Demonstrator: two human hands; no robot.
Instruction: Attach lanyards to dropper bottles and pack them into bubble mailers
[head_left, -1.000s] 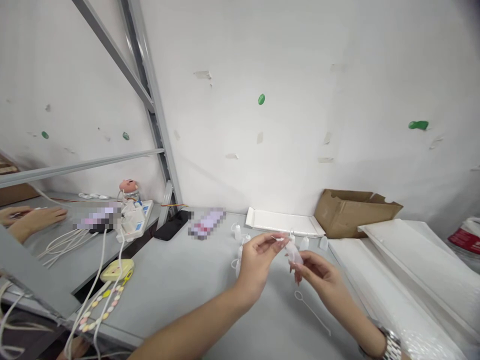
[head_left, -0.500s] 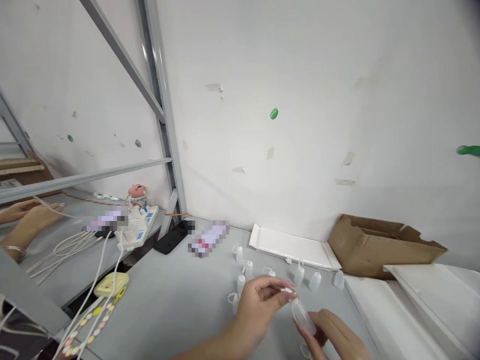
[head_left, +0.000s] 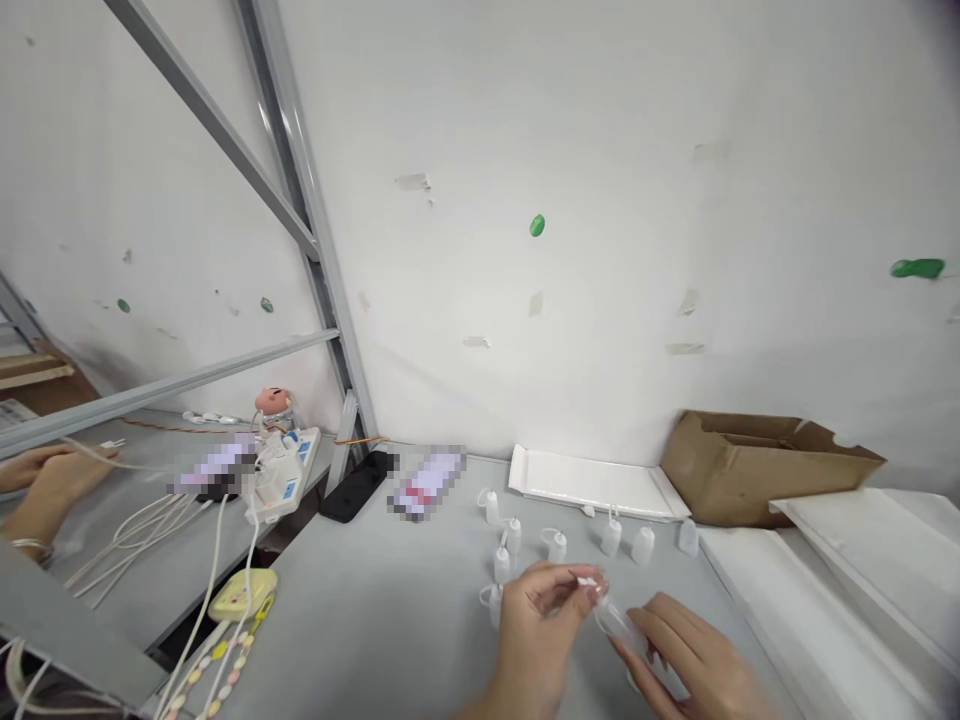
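My left hand [head_left: 544,625] pinches the white cap end of a small translucent squeeze bottle [head_left: 622,628]. The bottle's body slants down to the right, where the fingers of my right hand [head_left: 686,655] close on it. A thin strap shows as a loop by the bottle's neck. Behind my hands several like bottles stand on the grey table, among them one [head_left: 492,507] at the left with a looped cap strap and one [head_left: 611,537] farther right. At the right end, a bottle [head_left: 688,538] shows no cap. A small white cap [head_left: 589,510] lies near the back.
A white shallow tray [head_left: 596,482] and an open brown cardboard box [head_left: 765,480] rest along the wall. White flat boxes [head_left: 795,610] lie at the right. Phones [head_left: 358,487], a power strip [head_left: 289,480] and cables are at the left; another person's hands [head_left: 64,480] show beyond the frame.
The view has shifted slightly, so the table things appear farther right. Both hands keep their grip on the bottle, with the left fingers still at its cap end.
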